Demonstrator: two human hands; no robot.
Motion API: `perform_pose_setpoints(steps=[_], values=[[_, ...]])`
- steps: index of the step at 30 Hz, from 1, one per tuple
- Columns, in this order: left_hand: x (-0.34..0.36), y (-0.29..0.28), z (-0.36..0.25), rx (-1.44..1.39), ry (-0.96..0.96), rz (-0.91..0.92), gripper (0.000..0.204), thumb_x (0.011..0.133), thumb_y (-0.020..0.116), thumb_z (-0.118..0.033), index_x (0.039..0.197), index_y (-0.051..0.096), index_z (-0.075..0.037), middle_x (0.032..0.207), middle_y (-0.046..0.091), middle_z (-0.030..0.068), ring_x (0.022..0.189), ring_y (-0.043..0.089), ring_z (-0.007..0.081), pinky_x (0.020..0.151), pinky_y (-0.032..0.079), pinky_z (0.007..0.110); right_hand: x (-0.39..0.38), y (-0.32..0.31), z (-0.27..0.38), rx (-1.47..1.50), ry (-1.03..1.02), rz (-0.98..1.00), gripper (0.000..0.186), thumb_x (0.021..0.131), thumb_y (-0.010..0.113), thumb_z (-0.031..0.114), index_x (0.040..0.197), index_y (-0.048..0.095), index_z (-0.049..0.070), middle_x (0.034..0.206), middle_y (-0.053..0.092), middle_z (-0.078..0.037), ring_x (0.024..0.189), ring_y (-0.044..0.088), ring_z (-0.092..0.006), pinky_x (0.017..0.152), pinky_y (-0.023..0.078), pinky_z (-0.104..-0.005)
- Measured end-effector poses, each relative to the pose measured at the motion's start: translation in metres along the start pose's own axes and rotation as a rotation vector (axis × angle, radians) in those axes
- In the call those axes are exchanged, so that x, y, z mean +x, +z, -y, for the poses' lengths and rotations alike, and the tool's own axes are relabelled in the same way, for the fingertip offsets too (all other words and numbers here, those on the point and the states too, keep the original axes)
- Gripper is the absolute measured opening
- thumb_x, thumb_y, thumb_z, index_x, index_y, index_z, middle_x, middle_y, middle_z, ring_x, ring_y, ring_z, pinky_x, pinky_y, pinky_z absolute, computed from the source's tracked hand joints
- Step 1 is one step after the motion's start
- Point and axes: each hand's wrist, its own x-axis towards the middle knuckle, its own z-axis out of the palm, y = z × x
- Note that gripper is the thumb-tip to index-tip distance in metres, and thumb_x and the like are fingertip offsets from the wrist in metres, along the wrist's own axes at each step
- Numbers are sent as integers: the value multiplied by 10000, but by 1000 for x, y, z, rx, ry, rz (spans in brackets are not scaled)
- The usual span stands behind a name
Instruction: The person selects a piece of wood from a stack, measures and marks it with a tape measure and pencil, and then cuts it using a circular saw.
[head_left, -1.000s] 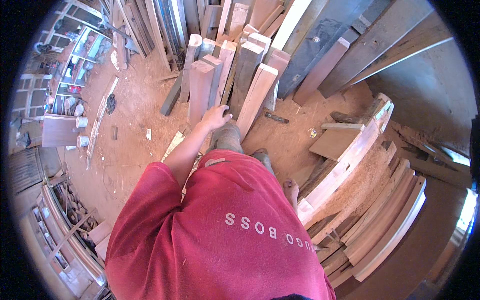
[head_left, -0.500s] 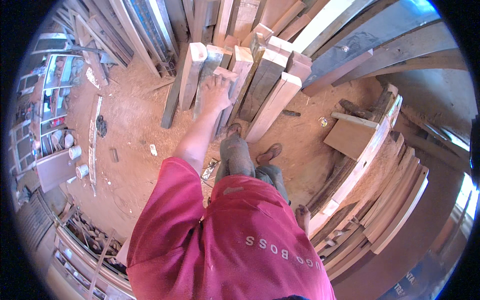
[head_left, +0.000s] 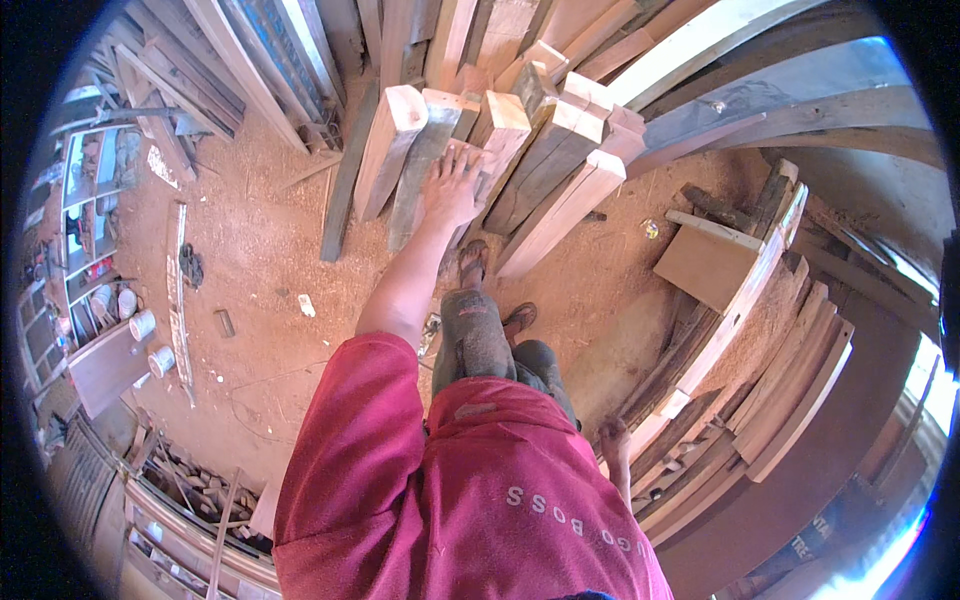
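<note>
My left hand [head_left: 455, 185] reaches into a group of upright wooden beams, resting with spread fingers on a short pale-ended beam [head_left: 473, 156]. Around it stand a squared beam with a cream end [head_left: 390, 140], a greyish beam [head_left: 420, 150] and a pale beam [head_left: 561, 211] to the right. My right hand [head_left: 613, 436] hangs low at my right side, near a long light timber [head_left: 735, 310]; its fingers look partly curled, but I cannot make out whether they hold anything. My feet [head_left: 472, 262] in sandals stand just before the beams.
Long boards lean at the back [head_left: 250, 70] and upper right [head_left: 760, 115]. A stack of planks [head_left: 800, 390] and a brown panel [head_left: 705, 267] lie right. Shelving [head_left: 90, 220], white buckets [head_left: 142, 325] and a long strip [head_left: 180, 300] on the dusty floor [head_left: 260, 390] are left.
My left hand has moved forward and up from beside my thigh onto the beam tops, fingers spreading. My feet now show more below, and the view has shifted slightly. My right hand stays low.
</note>
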Motion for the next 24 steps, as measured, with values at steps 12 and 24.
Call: perform_pose_setpoints(steps=[12, 24], values=[[-12, -5, 2, -76, 13, -43, 858, 894, 722, -475, 1610, 336, -201, 1704, 257, 93, 1581, 206, 321, 1266, 242, 510, 22, -35, 78, 89, -264, -108, 345, 953, 633, 163, 1244, 658, -21, 1034, 728, -205, 957, 717, -334, 855, 556, -414], [-38, -17, 34, -57, -44, -58, 890, 860, 755, -437, 1618, 333, -242, 1702, 265, 87, 1571, 227, 333, 1260, 249, 516, -20, 19, 3, 19, -48, -4, 377, 941, 676, 214, 1271, 683, 33, 1047, 763, -171, 952, 750, -275, 823, 581, -377]])
